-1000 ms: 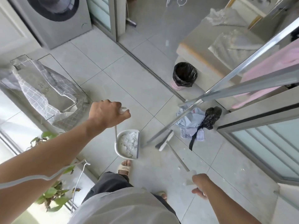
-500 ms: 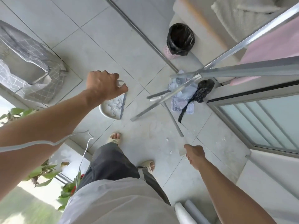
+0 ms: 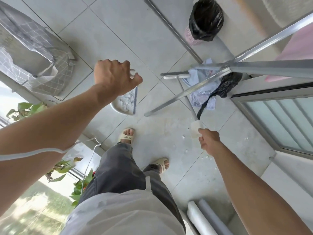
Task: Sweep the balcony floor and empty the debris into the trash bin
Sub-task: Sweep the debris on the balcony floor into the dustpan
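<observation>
Broom (image 3: 184, 94), head toward trash bin (image 3: 205, 19), handle end in right grip (image 3: 209, 141)

The broom (image 3: 176, 76) is being pushed forward by the right hand (image 3: 209, 141), so that its head, a second ago just beside the dustpan (image 3: 126, 102), is now lying against the pile of papers (image 3: 201, 97) under the metal rack legs (image 3: 188, 92). The dustpan, full of white debris, is being carried forward by the left hand (image 3: 115, 78), closer to the trash bin (image 3: 205, 19). The view is being tilted downward, and both sandalled feet (image 3: 127, 135) are being brought into sight.
</observation>
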A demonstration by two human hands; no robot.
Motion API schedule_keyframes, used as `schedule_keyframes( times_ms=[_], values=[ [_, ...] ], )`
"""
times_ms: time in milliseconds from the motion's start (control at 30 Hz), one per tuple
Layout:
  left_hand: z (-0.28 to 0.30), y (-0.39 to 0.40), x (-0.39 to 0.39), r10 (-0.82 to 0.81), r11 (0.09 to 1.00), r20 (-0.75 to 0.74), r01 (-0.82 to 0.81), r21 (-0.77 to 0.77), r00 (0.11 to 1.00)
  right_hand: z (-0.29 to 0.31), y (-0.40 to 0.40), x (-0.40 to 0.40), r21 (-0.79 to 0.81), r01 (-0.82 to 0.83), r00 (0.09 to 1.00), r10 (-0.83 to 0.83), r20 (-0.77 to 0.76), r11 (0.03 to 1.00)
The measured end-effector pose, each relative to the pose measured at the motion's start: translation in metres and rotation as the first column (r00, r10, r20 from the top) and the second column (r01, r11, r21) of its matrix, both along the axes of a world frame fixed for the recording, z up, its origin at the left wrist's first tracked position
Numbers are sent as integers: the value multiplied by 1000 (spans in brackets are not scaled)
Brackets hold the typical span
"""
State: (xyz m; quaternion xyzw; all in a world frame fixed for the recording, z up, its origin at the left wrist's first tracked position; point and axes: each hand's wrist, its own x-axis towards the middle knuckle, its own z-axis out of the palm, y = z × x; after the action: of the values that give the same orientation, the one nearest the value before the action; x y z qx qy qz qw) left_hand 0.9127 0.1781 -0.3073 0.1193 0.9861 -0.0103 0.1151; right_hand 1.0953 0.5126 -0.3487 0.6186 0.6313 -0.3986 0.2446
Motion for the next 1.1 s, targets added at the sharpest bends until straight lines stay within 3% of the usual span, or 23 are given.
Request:
schedule_keyframes(
  times_ms=[267,433,700,833,933,1100],
  values=[
    [-1,3,2,25,999,-10,-25,25,1000,-13,35,-4,-102,9,1000,-8,6,995],
    [0,12,-2,30,999,-5,-30,13,1000,-23,35,-24,-169,110,993,-114,-14,979],
    [1,19,-2,28,999,9,-28,18,1000,-23,18,-28,-351,354,917,-395,-53,867],
    [0,19,-1,35,999,10,-35,28,999,-19,21,-16,-502,429,851,-523,-55,751],
    [0,19,-3,42,998,10,-43,38,999,-19,25,-12,-546,416,850,-525,-52,728],
    [-1,15,-2,55,998,5,-55,38,998,-31,29,-31,-476,300,916,-389,-99,827]
  ],
)
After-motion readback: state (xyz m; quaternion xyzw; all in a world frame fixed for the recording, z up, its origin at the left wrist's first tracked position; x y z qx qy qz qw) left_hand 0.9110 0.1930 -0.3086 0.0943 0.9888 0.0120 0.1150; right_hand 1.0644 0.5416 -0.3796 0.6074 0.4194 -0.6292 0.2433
